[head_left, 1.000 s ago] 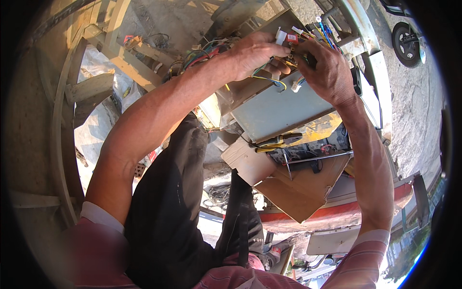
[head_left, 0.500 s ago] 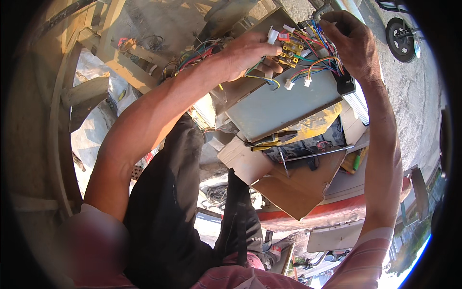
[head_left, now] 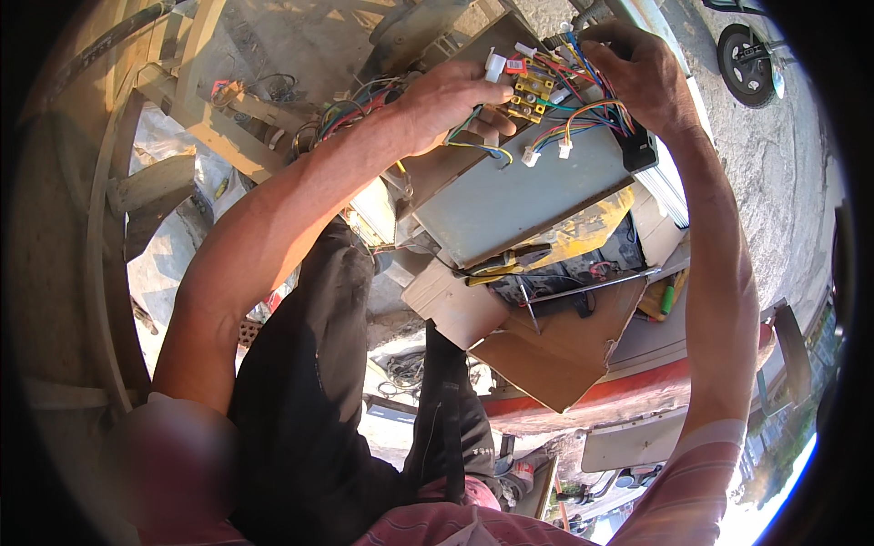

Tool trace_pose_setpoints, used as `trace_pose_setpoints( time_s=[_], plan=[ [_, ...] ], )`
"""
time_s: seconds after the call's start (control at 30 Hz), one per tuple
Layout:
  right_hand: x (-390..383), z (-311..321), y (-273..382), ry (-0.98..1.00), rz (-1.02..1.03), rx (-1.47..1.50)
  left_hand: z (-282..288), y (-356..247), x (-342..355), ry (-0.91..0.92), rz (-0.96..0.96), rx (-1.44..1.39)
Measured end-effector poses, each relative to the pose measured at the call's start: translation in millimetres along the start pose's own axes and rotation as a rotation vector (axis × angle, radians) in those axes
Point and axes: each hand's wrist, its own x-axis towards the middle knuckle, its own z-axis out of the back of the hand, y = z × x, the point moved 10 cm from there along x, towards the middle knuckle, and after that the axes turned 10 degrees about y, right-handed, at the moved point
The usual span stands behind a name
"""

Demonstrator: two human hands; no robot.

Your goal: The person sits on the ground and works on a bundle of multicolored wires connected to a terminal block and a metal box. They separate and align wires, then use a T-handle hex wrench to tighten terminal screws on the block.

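Note:
My left hand (head_left: 460, 105) is closed around a yellow terminal block (head_left: 533, 91), with a white connector (head_left: 495, 64) and a small red tag (head_left: 515, 66) at its upper left. My right hand (head_left: 637, 73) is curled at the upper ends of coloured wires (head_left: 578, 56), by blue ones; whether its fingertips grip one is hard to see. The bundle runs down to a black housing (head_left: 637, 150), and two white plugs (head_left: 531, 156) dangle over a grey metal panel (head_left: 519, 200).
Torn cardboard (head_left: 555, 355), pliers (head_left: 510, 259), a metal rod (head_left: 592, 287) and a green-handled tool (head_left: 666, 300) lie below the panel. Wooden framing (head_left: 209, 123) fills the left side. A wheel (head_left: 746, 64) stands at upper right. My dark-trousered legs (head_left: 319, 364) are in the lower middle.
My right hand has moved up and right, away from the terminal block to the wire ends, uncovering the block and plugs. The view has shifted slightly; my left hand keeps its grip.

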Motion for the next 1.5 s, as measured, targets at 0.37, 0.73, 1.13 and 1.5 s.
trace_pose_setpoints(
  time_s=[0.37,0.73,1.13,1.5],
  plan=[
    [-26.6,-14.0,37.2,0.042,-0.072,-0.163,0.2,-2.2,-3.9,-0.020,-0.014,0.035],
    [-20.2,-36.1,38.5,0.111,-0.133,-0.290,0.4,-1.5,-3.6,-0.024,-0.007,0.049],
    [-21.6,-38.8,38.4,0.079,-0.102,-0.291,-0.9,-3.5,-3.4,-0.013,-0.018,0.045],
    [-64.7,-35.3,63.8,0.149,0.315,-0.104,0.0,-2.9,-4.5,-0.026,0.011,0.050]
  ],
)
